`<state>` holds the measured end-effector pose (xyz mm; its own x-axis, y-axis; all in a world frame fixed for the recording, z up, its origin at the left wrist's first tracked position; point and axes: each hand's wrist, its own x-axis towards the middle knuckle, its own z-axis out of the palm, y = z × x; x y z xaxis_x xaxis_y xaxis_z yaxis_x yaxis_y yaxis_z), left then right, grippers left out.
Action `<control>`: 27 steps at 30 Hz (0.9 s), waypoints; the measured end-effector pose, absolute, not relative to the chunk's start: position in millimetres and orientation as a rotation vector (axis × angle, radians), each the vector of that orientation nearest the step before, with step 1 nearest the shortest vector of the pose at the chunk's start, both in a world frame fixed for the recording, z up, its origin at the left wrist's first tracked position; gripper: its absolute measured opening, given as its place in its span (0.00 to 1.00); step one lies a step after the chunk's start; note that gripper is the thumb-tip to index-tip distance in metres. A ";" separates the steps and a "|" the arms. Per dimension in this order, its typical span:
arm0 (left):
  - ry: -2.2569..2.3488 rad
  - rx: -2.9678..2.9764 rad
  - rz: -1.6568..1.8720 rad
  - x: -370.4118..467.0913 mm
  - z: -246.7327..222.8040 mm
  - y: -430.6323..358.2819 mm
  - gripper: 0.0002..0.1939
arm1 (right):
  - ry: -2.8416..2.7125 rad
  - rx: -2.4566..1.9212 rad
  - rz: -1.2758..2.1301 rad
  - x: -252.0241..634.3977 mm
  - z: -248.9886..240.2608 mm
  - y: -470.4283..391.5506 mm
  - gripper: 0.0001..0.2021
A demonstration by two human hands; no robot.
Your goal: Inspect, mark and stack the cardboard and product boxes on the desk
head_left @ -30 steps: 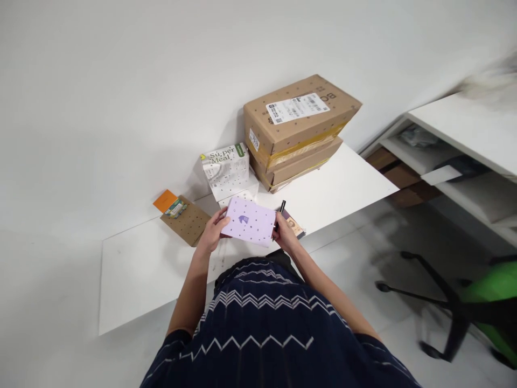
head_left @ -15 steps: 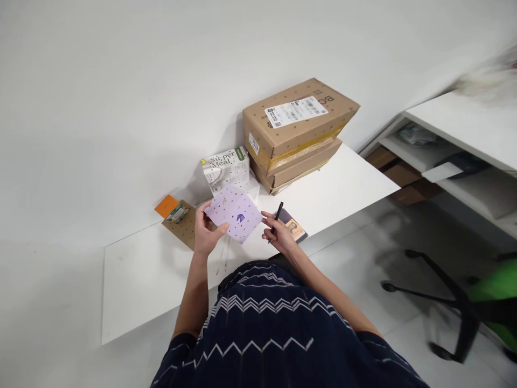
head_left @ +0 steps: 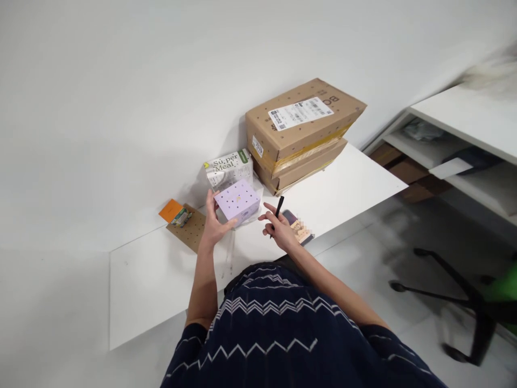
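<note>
A small lilac box [head_left: 238,199] with dark dots is gripped by my left hand [head_left: 215,223], thumb along its near side and fingers behind its left end. My right hand [head_left: 278,229], just right of the box and not touching it, holds a black pen [head_left: 279,207] upright between its fingers. Under and beside the right hand lies a dark phone-like item [head_left: 287,216] with a picture on it. Behind the lilac box stands a white "Super Meal" carton [head_left: 229,168].
Two brown cardboard boxes [head_left: 299,121] are stacked on the white table [head_left: 145,291] against the wall. A brown dotted sheet [head_left: 189,229] with an orange card [head_left: 172,209] lies at the left. To the right are a white shelf [head_left: 464,121] and a chair base [head_left: 470,307].
The lilac box has been tilted in my left hand, so its dotted top and a narrow side now show. The right hand keeps the pen, with little movement.
</note>
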<state>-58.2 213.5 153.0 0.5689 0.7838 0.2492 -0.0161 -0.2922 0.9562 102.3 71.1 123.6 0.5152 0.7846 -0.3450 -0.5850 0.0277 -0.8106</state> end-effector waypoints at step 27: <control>0.930 1.122 0.949 -70.0 83.5 132.8 0.32 | -0.187 -1.105 1.227 97.0 95.3 58.2 0.24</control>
